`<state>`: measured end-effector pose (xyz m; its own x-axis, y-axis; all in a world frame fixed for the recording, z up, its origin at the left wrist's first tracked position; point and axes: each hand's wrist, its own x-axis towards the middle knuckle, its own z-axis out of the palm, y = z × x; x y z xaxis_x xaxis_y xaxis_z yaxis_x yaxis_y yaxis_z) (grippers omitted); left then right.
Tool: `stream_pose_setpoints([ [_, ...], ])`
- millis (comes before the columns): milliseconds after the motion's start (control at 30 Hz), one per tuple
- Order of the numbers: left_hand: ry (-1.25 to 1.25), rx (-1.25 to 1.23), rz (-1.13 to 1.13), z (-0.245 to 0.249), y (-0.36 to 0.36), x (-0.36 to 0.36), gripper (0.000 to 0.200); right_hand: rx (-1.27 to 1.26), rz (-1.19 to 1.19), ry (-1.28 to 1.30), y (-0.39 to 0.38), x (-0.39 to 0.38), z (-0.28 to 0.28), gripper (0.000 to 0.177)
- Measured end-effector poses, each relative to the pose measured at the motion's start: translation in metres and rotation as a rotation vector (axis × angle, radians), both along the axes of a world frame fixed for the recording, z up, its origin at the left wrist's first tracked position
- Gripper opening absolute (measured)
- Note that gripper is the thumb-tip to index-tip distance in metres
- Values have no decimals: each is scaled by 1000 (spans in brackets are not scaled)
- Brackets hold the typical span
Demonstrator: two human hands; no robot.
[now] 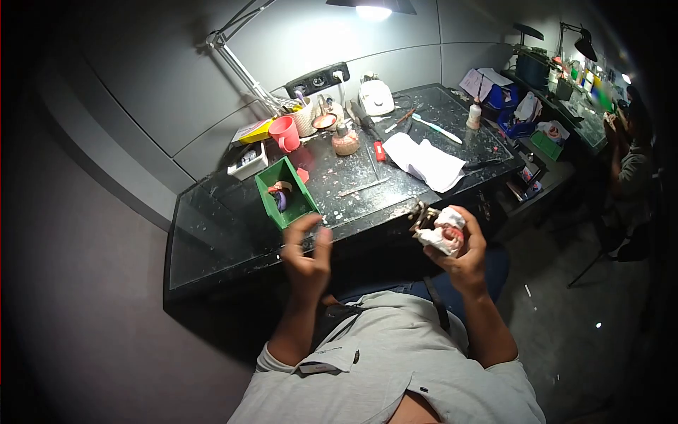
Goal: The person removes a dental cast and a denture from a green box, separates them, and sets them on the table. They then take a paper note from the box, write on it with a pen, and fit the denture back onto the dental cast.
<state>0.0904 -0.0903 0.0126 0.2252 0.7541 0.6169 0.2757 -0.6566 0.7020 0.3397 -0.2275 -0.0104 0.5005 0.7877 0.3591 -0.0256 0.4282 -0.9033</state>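
Note:
My right hand (467,256) is wrapped round a dental articulator (445,232) with white plaster casts and a reddish-pink denture part between them. Its metal hinge frame points to the left, over the bench's front edge. My left hand (308,249) is raised in front of the green bin (305,192), thumb and fingers apart, with nothing visible in it; it is slightly blurred. Inside that bin lie a purple piece and a reddish-tan piece, too small to make out well. A thin metal tool (364,186) rests on the bench behind my hands.
The black bench (233,226) holds a white cloth (427,162), a toothbrush (438,129), a red mug (284,133), a glass burner (346,141), a white device (376,97) and a small bottle (474,114). A desk lamp (371,7) hangs above. Another person (632,155) sits at right.

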Motion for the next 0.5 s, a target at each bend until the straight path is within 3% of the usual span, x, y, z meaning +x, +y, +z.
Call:
stream_pose_setpoints([
  [67, -95, 288, 304, -2, 37, -12, 52, -4, -81, -33, -2, 10, 3, 78],
  [200, -21, 24, 551, -60, 116, -42, 46, 32, -116, -40, -6, 20, 6, 79],
  [233, 15, -280, 343, -45, 112, -50, 37, 15, -130, -76, -9, 21, 8, 80],
  [333, 26, -119, 406, -70, 123, -57, 29, 19, -193, -181, -12, 23, 13, 83],
  [500, -185, -201, 295, -46, 85, -39, 30, -10, -273, -350, -17, 26, 18, 80],
])
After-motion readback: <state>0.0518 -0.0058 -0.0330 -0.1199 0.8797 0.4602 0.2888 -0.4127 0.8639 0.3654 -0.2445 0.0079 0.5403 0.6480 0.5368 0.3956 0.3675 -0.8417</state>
